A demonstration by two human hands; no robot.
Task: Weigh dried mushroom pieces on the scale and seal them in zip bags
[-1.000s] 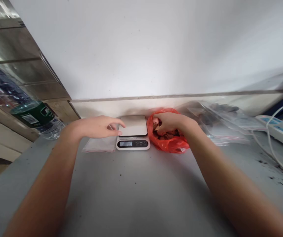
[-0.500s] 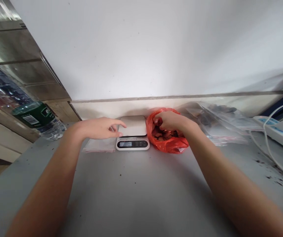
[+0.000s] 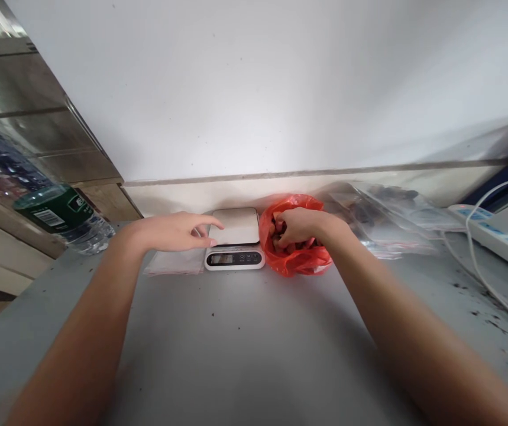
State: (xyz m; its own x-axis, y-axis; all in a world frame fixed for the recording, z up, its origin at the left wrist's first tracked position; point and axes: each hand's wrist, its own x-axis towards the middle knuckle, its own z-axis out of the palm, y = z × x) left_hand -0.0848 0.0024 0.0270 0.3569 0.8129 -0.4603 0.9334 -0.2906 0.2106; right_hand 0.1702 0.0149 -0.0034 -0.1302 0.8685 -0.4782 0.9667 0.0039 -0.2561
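Note:
A white kitchen scale (image 3: 235, 225) with a flat pale top and a dark display strip stands against the wall. My left hand (image 3: 176, 231) hovers at its left side, thumb and forefinger spread apart, holding nothing. To the right of the scale, an open red plastic bag (image 3: 298, 265) holds several reddish-brown dried pieces (image 3: 277, 234). My right hand (image 3: 300, 225) reaches into this bag, its fingers bent down among the pieces. The fingertips are partly hidden, so what lies between them is unclear.
Clear flat bags (image 3: 174, 262) lie under my left wrist. More clear bags (image 3: 395, 222), some with dark contents, lie right of the red one. A plastic bottle (image 3: 54, 207) leans at left. A power strip (image 3: 502, 234) with a white cable (image 3: 471, 236) is at right.
My right hand has shifted its fingers among the pieces in the red bag. My left hand stays beside the scale. The whole view has shifted slightly.

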